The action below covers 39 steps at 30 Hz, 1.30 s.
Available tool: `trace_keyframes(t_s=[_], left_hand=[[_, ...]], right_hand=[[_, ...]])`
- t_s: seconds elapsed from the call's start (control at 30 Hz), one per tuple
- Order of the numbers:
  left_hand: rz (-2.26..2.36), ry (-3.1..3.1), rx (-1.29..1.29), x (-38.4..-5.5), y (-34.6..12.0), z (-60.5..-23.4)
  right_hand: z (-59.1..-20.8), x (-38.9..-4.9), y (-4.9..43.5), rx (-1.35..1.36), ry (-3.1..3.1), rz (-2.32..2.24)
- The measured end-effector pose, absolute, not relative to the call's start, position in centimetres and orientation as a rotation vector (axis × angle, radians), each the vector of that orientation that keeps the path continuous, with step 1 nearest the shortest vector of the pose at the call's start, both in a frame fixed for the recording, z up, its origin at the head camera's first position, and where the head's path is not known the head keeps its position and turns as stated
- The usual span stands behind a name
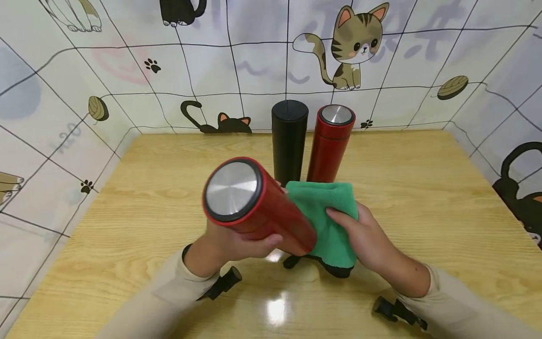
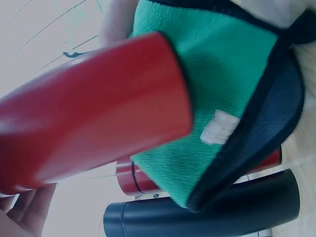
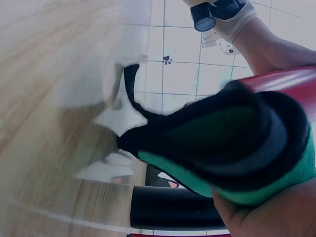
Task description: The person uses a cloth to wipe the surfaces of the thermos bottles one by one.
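My left hand (image 1: 237, 242) grips a red thermos (image 1: 275, 221), tilted with its steel-topped lid (image 1: 233, 188) toward the head camera. The fingers wrap round its body, partly hidden behind it. My right hand (image 1: 368, 235) holds a folded green cloth (image 1: 330, 226), thumb on top and the other fingers beneath. The cloth lies against the base end of the thermos in the head view. In the left wrist view the green cloth (image 2: 212, 64) shows a dark border and a small white tag (image 2: 220, 127). A dark loop hangs from its corner in the right wrist view.
Behind the hands, a black thermos (image 1: 289, 141) and a second red thermos (image 1: 331, 143) stand upright on the wooden table (image 1: 169, 188). A cat-patterned backdrop (image 1: 254, 66) rises at the table's back and sides. Each wrist wears a strapped camera.
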<state>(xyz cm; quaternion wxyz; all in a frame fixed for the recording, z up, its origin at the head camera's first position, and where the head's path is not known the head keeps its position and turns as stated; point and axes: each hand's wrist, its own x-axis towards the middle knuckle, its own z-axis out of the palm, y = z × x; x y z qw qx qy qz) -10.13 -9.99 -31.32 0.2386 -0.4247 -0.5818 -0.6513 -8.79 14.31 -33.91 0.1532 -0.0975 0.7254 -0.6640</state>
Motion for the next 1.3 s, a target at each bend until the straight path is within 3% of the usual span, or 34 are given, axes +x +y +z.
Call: trace_keyframes(t_s=[0.17, 0.53, 0.77, 1.07, 1.3], left_hand=[[-1.876, -1.304, -1.356, -10.9, -10.5, -31.4], [-1.767, -1.308, -1.291, -10.7, -11.1, -31.2], [-1.835, -1.316, -1.304, -10.3, -11.0, -31.6], [-1.837, -1.431, -1.1, -9.0, -11.6, -31.1], [-1.837, -1.467, -1.128, -9.1, -11.2, -31.6]], right_hand=[[-33.7, -9.1, 14.3, -0.256, 1.854, -1.907], [-33.9, -9.0, 14.3, -0.313, 1.673, -1.926], [-33.9, -8.8, 14.3, -0.244, 1.757, -1.939], [-33.8, -8.8, 14.2, -0.307, 1.892, -1.895], [-34.3, -8.9, 14.0, -0.316, 1.983, -1.847]])
